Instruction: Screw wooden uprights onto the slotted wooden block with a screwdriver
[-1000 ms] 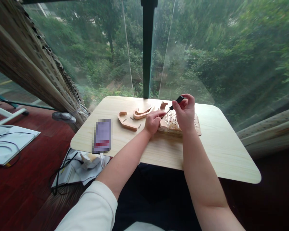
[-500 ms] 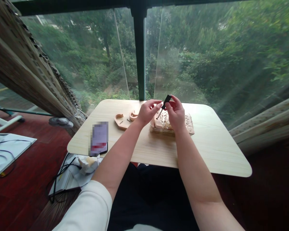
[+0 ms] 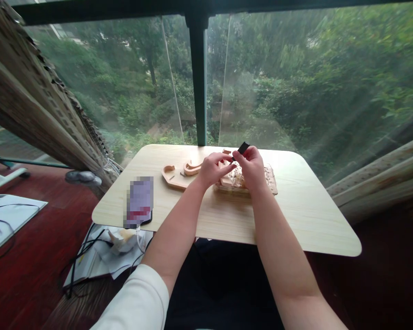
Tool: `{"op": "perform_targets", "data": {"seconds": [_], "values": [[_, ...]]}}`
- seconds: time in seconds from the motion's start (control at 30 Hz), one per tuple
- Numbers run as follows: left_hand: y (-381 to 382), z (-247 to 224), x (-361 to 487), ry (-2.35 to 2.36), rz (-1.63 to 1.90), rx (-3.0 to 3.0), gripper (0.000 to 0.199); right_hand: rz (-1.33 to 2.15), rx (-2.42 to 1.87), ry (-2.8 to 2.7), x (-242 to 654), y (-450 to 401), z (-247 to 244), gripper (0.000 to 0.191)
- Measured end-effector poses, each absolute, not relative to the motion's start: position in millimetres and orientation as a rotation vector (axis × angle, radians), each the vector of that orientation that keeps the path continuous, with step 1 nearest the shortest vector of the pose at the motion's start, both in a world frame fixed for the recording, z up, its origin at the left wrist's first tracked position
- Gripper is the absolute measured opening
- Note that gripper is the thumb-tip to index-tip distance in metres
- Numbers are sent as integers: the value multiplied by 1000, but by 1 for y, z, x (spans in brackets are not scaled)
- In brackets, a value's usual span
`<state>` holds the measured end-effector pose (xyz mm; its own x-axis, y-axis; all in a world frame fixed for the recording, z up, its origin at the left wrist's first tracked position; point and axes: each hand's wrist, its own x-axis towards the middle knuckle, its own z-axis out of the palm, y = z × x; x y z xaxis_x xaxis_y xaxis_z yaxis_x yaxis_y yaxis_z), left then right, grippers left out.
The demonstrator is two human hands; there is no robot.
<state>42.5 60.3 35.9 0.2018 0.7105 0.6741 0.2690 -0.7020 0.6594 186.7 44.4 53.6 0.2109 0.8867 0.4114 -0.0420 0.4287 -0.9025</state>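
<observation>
My right hand (image 3: pixel 252 168) grips the black handle of a screwdriver (image 3: pixel 243 147), which slants down to the left. Close by on the left, my left hand (image 3: pixel 210 169) has its thumb and forefinger curled together around the screwdriver's lower part; what lies between the tips is hidden. Below the hands, a pale wooden piece (image 3: pixel 226 180) rests on a block in clear wrapping (image 3: pixel 270 179) with a spotted top. To the left lie an angular wooden piece (image 3: pixel 175 184) and a curved wooden piece (image 3: pixel 192 171), with small dark screws (image 3: pixel 182 174) beside them.
A phone (image 3: pixel 139 201), blurred on its screen, lies at the left of the pale table (image 3: pixel 306 215), a white cable attached. Papers and black cables (image 3: pixel 99 252) sit lower left. Windows stand behind the table, with curtains (image 3: pixel 44 105) on both sides.
The screwdriver handle has tipped lower and slightly right in my right hand. My left hand has come down from beside the handle to the lower part. The view has shifted slightly.
</observation>
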Motion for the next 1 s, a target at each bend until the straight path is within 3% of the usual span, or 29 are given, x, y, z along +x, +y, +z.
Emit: {"op": "perform_targets", "data": {"seconds": [0.13, 0.3, 0.43, 0.57, 0.7, 0.93, 1.0], "values": [[66, 31, 45, 918, 1461, 2050, 21, 789, -927, -1217, 188, 45, 52, 48], [67, 30, 42, 875, 1432, 1974, 24, 532, -865, -1360, 192, 38, 61, 50], [64, 35, 34, 829, 1323, 1940, 29, 298, -908, -1682, 198, 36, 84, 35], [63, 34, 31, 821, 1223, 1792, 36, 145, -1182, -1925, 207, 44, 118, 25], [66, 29, 32, 764, 1155, 1634, 40, -39, -1480, -2182, 207, 44, 147, 28], [66, 28, 32, 796, 1127, 1514, 21, -83, -1557, -2366, 205, 36, 164, 37], [64, 24, 37, 849, 1215, 1418, 23, -55, -1598, -2320, 208, 37, 165, 33]]}}
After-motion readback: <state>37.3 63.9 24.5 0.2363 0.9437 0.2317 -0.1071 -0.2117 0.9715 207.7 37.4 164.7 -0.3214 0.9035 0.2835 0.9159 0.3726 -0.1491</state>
